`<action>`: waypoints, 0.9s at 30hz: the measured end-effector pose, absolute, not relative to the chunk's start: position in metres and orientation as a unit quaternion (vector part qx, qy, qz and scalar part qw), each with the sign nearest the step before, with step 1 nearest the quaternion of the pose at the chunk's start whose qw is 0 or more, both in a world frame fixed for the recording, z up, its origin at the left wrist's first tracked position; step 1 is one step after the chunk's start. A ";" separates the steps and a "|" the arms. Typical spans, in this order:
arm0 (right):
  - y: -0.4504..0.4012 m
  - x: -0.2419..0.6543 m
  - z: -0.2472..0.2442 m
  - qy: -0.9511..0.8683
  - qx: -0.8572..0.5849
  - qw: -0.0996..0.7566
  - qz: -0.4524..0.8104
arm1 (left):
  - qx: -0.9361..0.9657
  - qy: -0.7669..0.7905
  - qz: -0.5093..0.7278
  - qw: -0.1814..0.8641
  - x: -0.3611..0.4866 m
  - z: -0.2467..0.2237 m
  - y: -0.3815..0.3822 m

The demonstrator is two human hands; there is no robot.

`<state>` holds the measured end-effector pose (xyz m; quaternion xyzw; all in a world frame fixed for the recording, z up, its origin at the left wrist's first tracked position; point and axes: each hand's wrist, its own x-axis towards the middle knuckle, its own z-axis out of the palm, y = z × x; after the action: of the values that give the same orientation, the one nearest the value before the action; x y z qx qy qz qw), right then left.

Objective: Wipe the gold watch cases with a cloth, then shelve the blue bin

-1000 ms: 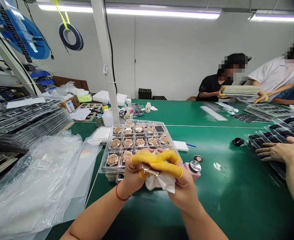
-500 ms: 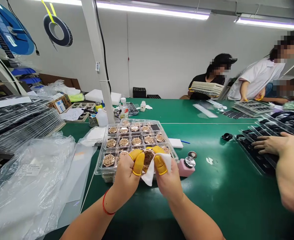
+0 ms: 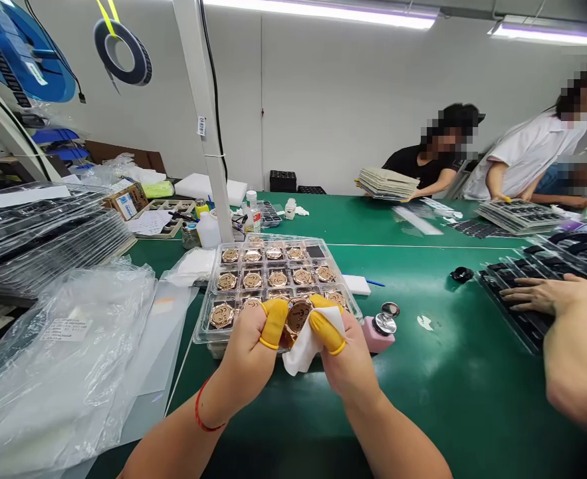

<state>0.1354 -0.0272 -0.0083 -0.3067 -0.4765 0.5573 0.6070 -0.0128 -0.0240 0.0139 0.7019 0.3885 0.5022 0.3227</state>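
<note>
Between my hands is a round gold-rimmed watch case (image 3: 298,315), its dark marked back facing me. My left hand (image 3: 256,339), in yellow finger cots, pinches its left edge. My right hand (image 3: 346,346), also in yellow cots, grips a white wiping cloth (image 3: 303,347) against the case's right side. Just behind the hands lies a clear compartment tray (image 3: 208,313) filled with rows of similar gold watch cases (image 3: 278,278). Part of its front edge is hidden by my hands. To the right of my right hand stands a pink pump bottle (image 3: 380,329) with a metal top.
Plastic bags (image 3: 68,359) and stacked clear trays (image 3: 64,233) cover the left side. A white post (image 3: 206,120) rises behind the tray. At right, a co-worker's hand (image 3: 542,293) rests on black-filled trays (image 3: 517,313). Across the green table (image 3: 437,386), a person holds stacked trays (image 3: 387,183).
The camera view has shifted slightly. More of the watch case's back shows between my hands, and the cloth has shifted a little. The far person's tray stack has come down toward the table, leftward.
</note>
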 end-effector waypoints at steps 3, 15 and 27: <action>-0.027 0.136 -0.007 -0.460 -0.303 0.608 0.572 | 0.722 0.369 0.500 0.304 -0.012 0.017 -0.026; -0.023 0.135 0.003 -0.447 -0.268 0.634 0.572 | 0.831 0.352 0.412 0.129 -0.009 0.021 -0.026; -0.011 0.150 -0.003 -0.483 -0.292 0.585 0.582 | 0.853 0.344 0.370 0.130 -0.016 0.025 -0.026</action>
<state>0.1497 -0.0113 -0.0034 -0.2920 -0.4834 0.5819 0.5852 -0.0162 -0.0256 0.0255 0.8532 0.3438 0.3702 0.1298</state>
